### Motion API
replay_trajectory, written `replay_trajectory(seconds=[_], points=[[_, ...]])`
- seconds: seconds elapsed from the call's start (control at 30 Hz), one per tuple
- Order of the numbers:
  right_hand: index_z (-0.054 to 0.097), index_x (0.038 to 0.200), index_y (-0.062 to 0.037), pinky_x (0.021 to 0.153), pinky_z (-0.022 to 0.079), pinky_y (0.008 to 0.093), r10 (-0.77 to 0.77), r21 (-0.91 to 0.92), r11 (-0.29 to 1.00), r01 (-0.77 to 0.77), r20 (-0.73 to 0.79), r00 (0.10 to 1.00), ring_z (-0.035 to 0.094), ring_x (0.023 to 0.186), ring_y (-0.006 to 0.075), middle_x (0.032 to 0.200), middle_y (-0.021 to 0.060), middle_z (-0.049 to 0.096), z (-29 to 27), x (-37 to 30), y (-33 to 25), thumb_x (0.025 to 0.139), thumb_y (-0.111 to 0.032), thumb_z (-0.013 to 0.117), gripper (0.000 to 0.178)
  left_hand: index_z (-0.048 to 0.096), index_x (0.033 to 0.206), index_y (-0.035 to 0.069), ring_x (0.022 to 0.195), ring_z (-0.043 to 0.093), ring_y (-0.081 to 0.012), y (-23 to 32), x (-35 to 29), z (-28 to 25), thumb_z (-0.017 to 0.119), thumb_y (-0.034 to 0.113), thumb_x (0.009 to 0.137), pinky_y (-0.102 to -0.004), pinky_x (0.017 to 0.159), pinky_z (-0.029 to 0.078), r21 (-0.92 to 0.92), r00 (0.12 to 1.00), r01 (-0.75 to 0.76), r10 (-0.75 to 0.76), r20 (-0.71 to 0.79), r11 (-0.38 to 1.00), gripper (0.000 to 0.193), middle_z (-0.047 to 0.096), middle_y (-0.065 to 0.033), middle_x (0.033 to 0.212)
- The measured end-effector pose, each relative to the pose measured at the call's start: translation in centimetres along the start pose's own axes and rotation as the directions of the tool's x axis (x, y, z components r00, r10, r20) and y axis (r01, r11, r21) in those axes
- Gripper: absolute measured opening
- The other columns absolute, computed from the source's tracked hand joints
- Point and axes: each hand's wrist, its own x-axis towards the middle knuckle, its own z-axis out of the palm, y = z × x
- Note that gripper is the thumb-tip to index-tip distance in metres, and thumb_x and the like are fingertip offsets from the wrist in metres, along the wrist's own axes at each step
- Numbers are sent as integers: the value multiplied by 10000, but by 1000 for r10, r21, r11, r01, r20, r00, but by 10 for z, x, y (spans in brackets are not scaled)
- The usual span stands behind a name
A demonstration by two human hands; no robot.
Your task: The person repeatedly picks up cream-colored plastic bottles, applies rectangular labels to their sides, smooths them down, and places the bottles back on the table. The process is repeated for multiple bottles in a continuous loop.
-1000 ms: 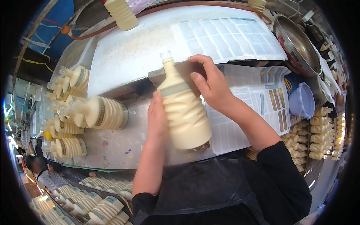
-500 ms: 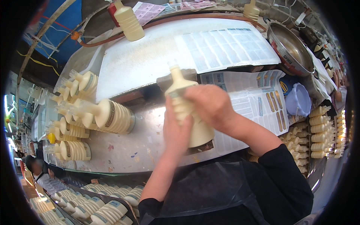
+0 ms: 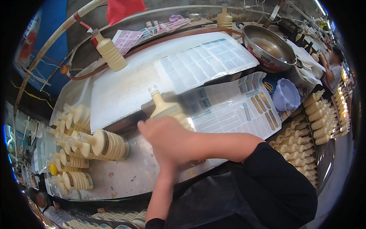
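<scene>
A cream ribbed bottle (image 3: 164, 107) with a clear neck stands tilted in front of me, a label band around its shoulder. My right hand (image 3: 166, 134) reaches across its front, fingers curled round toward its left side and pressed against it. Below it, my left hand (image 3: 166, 163) is mostly covered by the right one; it grips the bottle's lower left side, and its fingertips are hidden. Much of the bottle's body lies behind both hands. Printed label sheets (image 3: 232, 110) are spread just right of the bottle.
Several cream bottles (image 3: 108, 144) stand at the table's left. A white board (image 3: 126, 82) lies beyond my hands, carrying another label sheet (image 3: 209, 57). A lone bottle (image 3: 110, 51), a metal pan (image 3: 267, 47) and a lilac bucket (image 3: 286, 95) stand farther off. Racked bottles (image 3: 295, 147) fill the right.
The view has turned to the right. My right hand has swept left across the bottle's front and now covers most of the left hand. The bottle tilts more to the left.
</scene>
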Motion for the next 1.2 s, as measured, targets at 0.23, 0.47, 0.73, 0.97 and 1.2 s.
replay_trajectory(seconds=[0.23, 0.47, 0.73, 0.97, 1.2], points=[[701, 1142, -18, 763, 559, 363, 539, 449, 786, -425, -163, 826, 727, 879, 299, 980, 186, 733, -13, -51, 77, 942, -149, 658, 243, 260, 1612, 18, 1376, 421, -464, 15, 8, -6, 624, 260, 886, -501, 1184, 311, 261, 987, -143, 157, -32, 954, 848, 433, -294, 1499], [716, 1077, -26, 753, 528, 317, 693, 541, 633, -553, -77, 717, 671, 801, 270, 926, 130, 712, -8, -77, 170, 944, -186, 681, 211, 221, 1616, -7, 1303, 530, -408, 10, 6, 0, 626, 211, 874, -465, 1127, 400, 44, 995, -52, 55, -83, 998, 873, 506, -295, 1444], [709, 908, -96, 769, 533, 436, 264, -131, 960, -247, 133, 955, 668, 893, 344, 953, 94, 658, -30, -36, 179, 873, -281, 744, 192, 253, 1589, -25, 1244, 602, -347, 18, 4, 0, 640, 136, 878, -423, 1064, 470, -84, 990, 105, -112, -84, 991, 825, 567, -259, 1399], [748, 916, -78, 774, 540, 451, 334, -96, 942, -320, 294, 896, 678, 874, 360, 934, 134, 713, -34, -15, 208, 901, -215, 652, 167, 249, 1591, -16, 1233, 612, -329, 18, 1, 0, 642, 110, 882, -427, 1056, 478, -106, 990, 103, -113, -89, 989, 820, 576, -245, 1391], [739, 925, -30, 790, 542, 484, 629, -136, 769, -625, -12, 777, 692, 860, 402, 894, 198, 727, -45, -15, 240, 911, -230, 572, 261, 248, 1587, -19, 1241, 604, -328, 21, 1, -1, 637, 114, 883, -425, 1064, 471, -128, 993, 84, -94, -72, 988, 815, 562, -249, 1401]])
